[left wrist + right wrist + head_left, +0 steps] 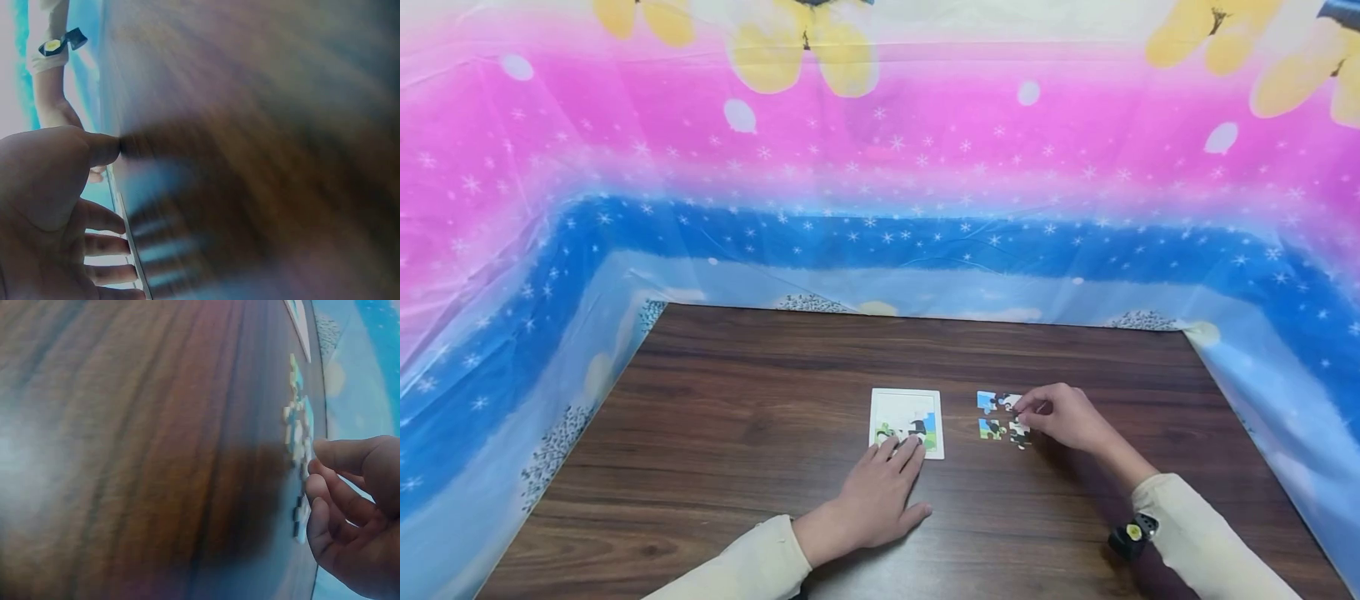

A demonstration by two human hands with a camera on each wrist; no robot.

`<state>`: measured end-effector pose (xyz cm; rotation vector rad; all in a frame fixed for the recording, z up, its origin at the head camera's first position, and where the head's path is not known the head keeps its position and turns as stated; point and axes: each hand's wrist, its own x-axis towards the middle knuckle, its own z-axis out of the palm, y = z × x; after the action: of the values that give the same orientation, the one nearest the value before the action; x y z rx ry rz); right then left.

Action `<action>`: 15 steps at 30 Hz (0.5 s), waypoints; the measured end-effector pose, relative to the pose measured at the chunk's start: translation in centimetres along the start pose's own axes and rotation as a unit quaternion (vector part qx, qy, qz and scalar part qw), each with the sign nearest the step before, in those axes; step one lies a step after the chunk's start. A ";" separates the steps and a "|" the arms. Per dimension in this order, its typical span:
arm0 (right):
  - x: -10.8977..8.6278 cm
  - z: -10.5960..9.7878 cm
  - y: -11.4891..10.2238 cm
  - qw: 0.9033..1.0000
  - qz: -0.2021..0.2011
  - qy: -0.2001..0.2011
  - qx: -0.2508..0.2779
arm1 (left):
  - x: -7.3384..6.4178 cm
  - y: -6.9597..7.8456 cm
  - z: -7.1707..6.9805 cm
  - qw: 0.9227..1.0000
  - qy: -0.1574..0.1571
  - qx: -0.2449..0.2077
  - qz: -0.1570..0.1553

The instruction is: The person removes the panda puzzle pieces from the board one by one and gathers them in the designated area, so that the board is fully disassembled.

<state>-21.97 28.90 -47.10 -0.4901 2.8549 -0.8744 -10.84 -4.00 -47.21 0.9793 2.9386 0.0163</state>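
Observation:
A white-framed jigsaw board point(877, 400) lies on the table, with part of a picture in green, black, white and blue in its tray. My left hand point(883, 492) rests with straight, spread fingertips over the board's near edge, hiding part of it. To the board's right lie several jigsaw pieces point(991, 429), blue, green, black and white. At the far right of that group, my right hand point(1063, 417) pinches at a jigsaw piece point(1011, 402) with thumb and forefinger. In the right wrist view the other fingers point(320, 519) curl beside the pieces, partly covering them.
The dark wooden table point(737, 375) reaches back to a pink and blue patterned cloth point(880, 167), which hangs behind and along both sides. A black strap with a yellow disc point(1133, 532) sits at the right sleeve.

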 end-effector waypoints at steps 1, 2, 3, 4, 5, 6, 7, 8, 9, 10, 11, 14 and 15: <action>0.1 -0.1 -0.2 1.000 -0.004 0.001 -0.001 | 0.0 -0.1 0.1 1.000 0.000 0.001 0.002; 0.3 -0.1 -0.4 1.000 -0.009 0.002 -0.001 | 0.0 -0.1 0.1 1.000 -0.001 0.000 0.004; 0.5 -0.2 -0.7 1.000 -0.013 0.002 0.002 | 0.0 -0.2 0.1 1.000 -0.001 0.000 0.005; 0.7 -0.2 -1.0 1.000 -0.019 0.001 0.007 | 0.0 -0.2 0.2 1.000 -0.002 0.000 0.006; 0.9 -0.1 -1.4 1.000 -0.028 0.000 0.009 | 0.1 -0.2 0.2 1.000 -0.003 0.001 0.007; 1.1 -0.1 -1.8 0.999 -0.036 -0.002 0.012 | 0.1 -0.3 0.3 1.000 -0.002 0.002 0.008; 1.4 0.0 -2.2 0.999 -0.047 -0.005 0.017 | 0.1 -0.3 0.3 1.000 -0.002 0.001 0.008; 1.6 0.1 -2.6 0.998 -0.056 -0.007 0.022 | 0.1 -0.3 0.3 1.000 -0.002 0.001 0.008; 1.8 0.3 -3.0 0.997 -0.066 -0.009 0.026 | 0.1 -0.3 0.3 1.000 -0.001 0.001 0.008; 2.1 0.5 -3.4 0.997 -0.077 -0.010 0.028 | 0.1 -0.3 0.3 1.000 -0.001 0.002 0.008; 2.3 0.7 -3.8 0.996 -0.087 -0.011 0.029 | 0.1 -0.3 0.3 1.000 0.000 0.002 0.007; 3.0 1.4 -4.8 0.993 -0.109 -0.016 0.033 | 0.1 -0.4 0.3 1.000 -0.001 0.003 0.005; 3.2 1.7 -5.1 0.993 -0.114 -0.018 0.035 | 0.1 -0.4 0.3 1.000 -0.002 0.004 0.005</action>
<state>-23.25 22.99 -45.66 -0.8256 2.7630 -0.9848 -11.17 -4.23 -47.53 0.9936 2.9321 0.0040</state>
